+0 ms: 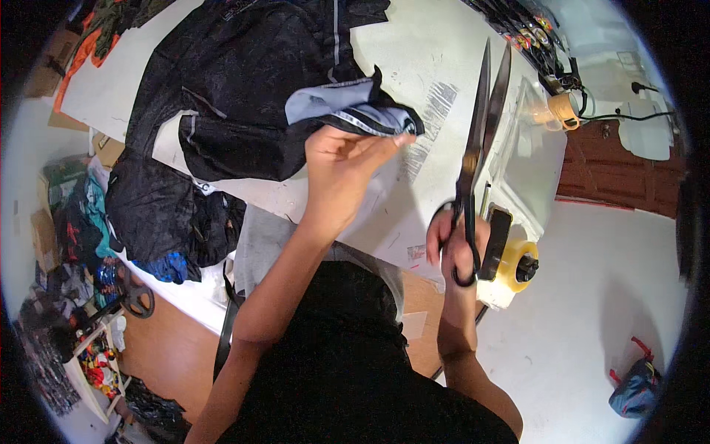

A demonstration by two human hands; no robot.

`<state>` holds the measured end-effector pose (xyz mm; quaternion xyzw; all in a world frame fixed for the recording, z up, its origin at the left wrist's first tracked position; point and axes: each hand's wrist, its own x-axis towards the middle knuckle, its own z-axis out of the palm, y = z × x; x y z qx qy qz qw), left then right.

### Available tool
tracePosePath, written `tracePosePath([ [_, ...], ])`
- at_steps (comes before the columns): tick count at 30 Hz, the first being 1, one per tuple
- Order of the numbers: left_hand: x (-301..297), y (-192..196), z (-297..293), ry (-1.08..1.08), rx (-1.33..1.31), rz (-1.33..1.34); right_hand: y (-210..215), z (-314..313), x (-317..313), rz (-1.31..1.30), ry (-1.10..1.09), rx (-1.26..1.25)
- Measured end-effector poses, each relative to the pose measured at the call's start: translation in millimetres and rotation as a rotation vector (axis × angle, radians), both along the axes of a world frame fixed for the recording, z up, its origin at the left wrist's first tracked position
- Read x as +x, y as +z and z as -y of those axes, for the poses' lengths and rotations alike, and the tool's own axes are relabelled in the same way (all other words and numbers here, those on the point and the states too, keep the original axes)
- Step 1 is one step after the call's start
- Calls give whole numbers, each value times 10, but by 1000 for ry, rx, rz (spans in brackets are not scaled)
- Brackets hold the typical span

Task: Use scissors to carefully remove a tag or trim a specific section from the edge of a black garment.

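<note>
The left hand (336,166) pinches a fold of black and grey jacket (251,81) (its grip is tight on the cloth), which lies across the far side of the white desk (414,66). The right hand (458,248) grips long black scissors (481,126), blades nearly closed and pointing away. It is best to pull the fold tight and keep fingers away from the blades. A tape dispenser (514,263) sits at the desk's right edge. Clothes pile up left of the desk.

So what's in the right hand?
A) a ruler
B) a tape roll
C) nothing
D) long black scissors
D: the right hand grips the handles of the scissors, blades slightly apart and pointing away over the table, while the left hand pinches the grey-and-black fabric.
</note>
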<state>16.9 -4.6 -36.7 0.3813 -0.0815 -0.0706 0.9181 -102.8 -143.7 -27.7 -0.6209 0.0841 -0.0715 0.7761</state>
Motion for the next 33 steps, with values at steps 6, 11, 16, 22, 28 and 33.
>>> tracePosePath([
  [6, -335, -296, 64, -213, 81, -298, -14, -116, 565, -153, -276, -180],
  [11, -481, -510, -15, -405, 286, -284, -175, 98, 616, -202, -213, -131],
  [16, -496, -485, -291, -400, 388, -115, -108, 444, 667, -131, -304, -263],
  [22, -252, -335, -871, -146, 811, 43, -329, 1535, 836, 48, -822, -536],
  [28, -98, -337, -1340, 174, 1182, 111, -466, 1428, 694, 39, -835, -428],
  [33, -27, -519, -1172, 127, 1380, 269, -332, 1267, 584, -34, -766, -385],
])
